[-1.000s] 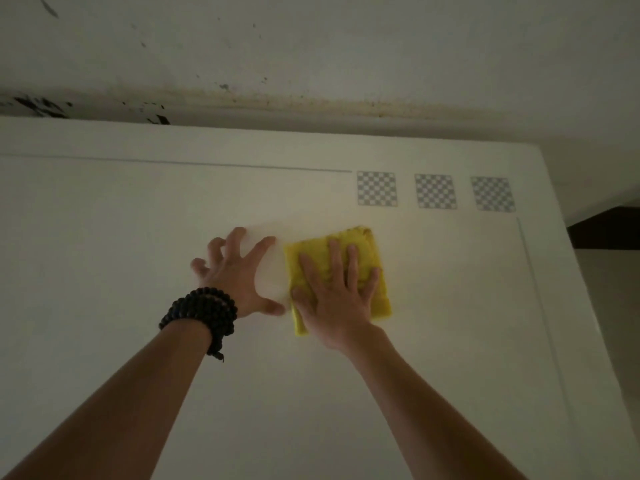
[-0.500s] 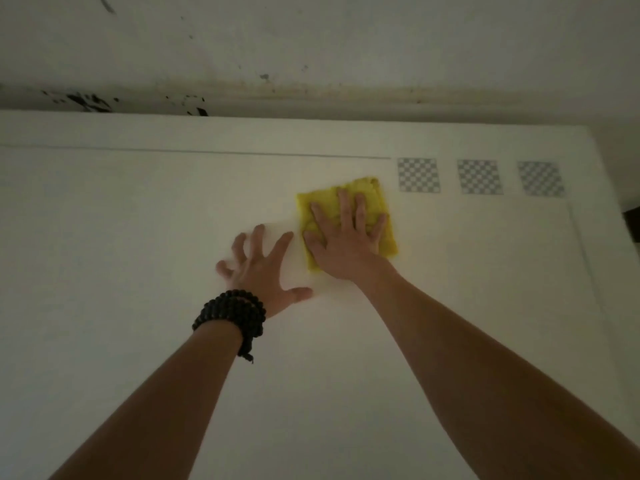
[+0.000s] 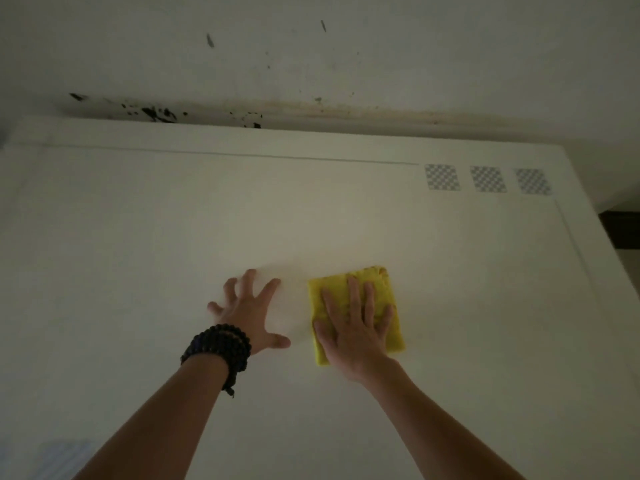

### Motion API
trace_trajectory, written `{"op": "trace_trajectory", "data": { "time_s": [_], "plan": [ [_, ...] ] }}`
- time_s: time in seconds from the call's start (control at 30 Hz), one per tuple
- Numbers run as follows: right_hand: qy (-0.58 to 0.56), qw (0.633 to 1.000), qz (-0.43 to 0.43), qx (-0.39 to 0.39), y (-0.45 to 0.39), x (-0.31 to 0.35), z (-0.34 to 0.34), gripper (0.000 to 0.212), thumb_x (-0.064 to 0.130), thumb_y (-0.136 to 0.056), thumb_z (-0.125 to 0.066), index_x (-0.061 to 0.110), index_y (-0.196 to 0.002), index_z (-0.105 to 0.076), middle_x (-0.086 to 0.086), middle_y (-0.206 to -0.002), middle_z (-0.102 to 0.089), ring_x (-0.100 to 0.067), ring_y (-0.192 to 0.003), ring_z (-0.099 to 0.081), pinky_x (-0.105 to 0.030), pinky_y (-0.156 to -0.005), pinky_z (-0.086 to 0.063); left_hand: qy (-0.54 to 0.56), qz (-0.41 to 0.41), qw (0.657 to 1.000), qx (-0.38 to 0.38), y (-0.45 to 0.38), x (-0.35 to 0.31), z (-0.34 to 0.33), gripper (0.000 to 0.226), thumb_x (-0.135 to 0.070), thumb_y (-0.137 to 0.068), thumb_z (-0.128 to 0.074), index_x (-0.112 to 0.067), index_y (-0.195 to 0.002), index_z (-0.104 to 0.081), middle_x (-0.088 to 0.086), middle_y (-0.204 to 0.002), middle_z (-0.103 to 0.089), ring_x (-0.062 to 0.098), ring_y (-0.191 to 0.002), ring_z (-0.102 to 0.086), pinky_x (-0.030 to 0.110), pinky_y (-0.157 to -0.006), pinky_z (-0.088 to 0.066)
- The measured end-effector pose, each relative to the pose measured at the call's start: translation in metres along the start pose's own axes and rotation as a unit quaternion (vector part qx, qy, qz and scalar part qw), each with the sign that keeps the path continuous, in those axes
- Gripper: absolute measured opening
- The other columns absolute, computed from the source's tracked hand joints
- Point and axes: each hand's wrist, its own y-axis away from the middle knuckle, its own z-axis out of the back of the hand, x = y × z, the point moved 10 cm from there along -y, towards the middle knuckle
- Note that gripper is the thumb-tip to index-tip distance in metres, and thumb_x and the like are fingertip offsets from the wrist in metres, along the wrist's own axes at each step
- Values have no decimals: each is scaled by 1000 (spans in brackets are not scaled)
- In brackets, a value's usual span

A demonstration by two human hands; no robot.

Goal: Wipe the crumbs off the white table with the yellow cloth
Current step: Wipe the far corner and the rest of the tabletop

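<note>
A folded yellow cloth [image 3: 388, 289] lies flat on the white table [image 3: 138, 254], right of centre. My right hand [image 3: 353, 327] presses down on it with the palm flat and the fingers spread. My left hand [image 3: 247, 313] rests on the bare tabletop just left of the cloth, fingers splayed, holding nothing; a dark bead bracelet [image 3: 218, 348] circles its wrist. No crumbs show up in the dim light.
Three grey checkered squares [image 3: 486, 179] are printed near the table's far right corner. A stained wall [image 3: 311, 64] runs along the far edge. The table's right edge [image 3: 595, 271] drops to a dark floor.
My right hand has dragged the cloth back toward me from near the checkered squares. My left hand stays planted on the table beside it.
</note>
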Motion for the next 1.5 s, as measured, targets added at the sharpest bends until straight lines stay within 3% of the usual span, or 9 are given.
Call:
{"op": "trace_trajectory", "data": {
  "time_s": [0.1,0.23,0.37,0.53,0.73,0.87,1.03,1.27,1.5],
  "plan": [
    [-18,1000,-19,-1,12,18,-10,64,69,-95,-11,60,-127,44,8,-137,61,-22,-125,59,-61,-99,34,-17,-7,1000,-16,18,29,-9,118,-78,-52,-70,-52,-143,-1,-4,-155,15,30,-140,6,59,-104,-25],
    [-24,999,-22,1,8,26,-9,62,74,-90,-7,65,-123,44,14,-135,62,-18,-120,62,-61,-100,32,-23,-25,999,-42,12,43,-4,124,-82,-42,-70,-55,-141,0,-5,-153,14,33,-138,7,61,-104,-22],
    [-31,999,-36,0,-15,31,1,63,77,-83,0,64,-134,35,11,-147,53,-17,-123,60,-59,-99,34,-6,-50,996,-79,-7,42,10,118,-86,-41,-66,-53,-141,-12,-4,-154,3,29,-135,-1,58,-103,-24],
    [-31,999,-37,-18,-77,49,35,63,69,-96,-16,56,-151,12,4,-161,37,-27,-144,39,-67,-106,25,-17,-13,997,-71,-34,63,29,122,-87,-42,-65,-53,-143,-7,-4,-155,8,32,-138,1,60,-104,-22],
    [-4,1000,17,-18,-140,83,57,64,69,-97,-17,53,-153,11,1,-162,35,-32,-146,34,-68,-107,23,-22,9,998,-65,-54,72,35,126,-85,-33,-68,-57,-138,-3,-7,-151,12,34,-135,-2,58,-99,-29],
    [-12,999,26,-14,-113,94,41,65,66,-99,-19,50,-155,10,1,-160,39,-30,-145,38,-67,-109,23,-23,-22,999,-40,-52,76,30,119,-84,-46,-66,-53,-143,-4,-8,-153,11,32,-136,-2,56,-102,-28],
    [22,999,43,23,-79,134,10,66,70,-96,-9,50,-152,17,2,-144,58,-28,-131,55,-63,-100,35,-13,-18,993,-119,-42,116,67,83,-69,-72,-63,-43,-142,-28,-5,-148,-17,26,-130,-22,49,-97,-32],
    [4,999,46,-2,-118,197,27,66,65,-99,-20,47,-155,10,-1,-160,40,-32,-143,40,-67,-106,27,-2,18,995,-97,-23,186,58,79,-66,-79,-59,-45,-145,-22,-4,-153,-8,28,-135,-15,51,-100,-35],
    [33,996,85,23,-52,271,-33,66,69,-97,-10,47,-153,17,-1,-151,52,-30,-132,54,-65,-99,35,14,10,994,-108,0,244,45,67,-62,-88,-48,-41,-146,-23,-3,-156,-4,29,-138,-13,52,-101,-34]
  ]
}}
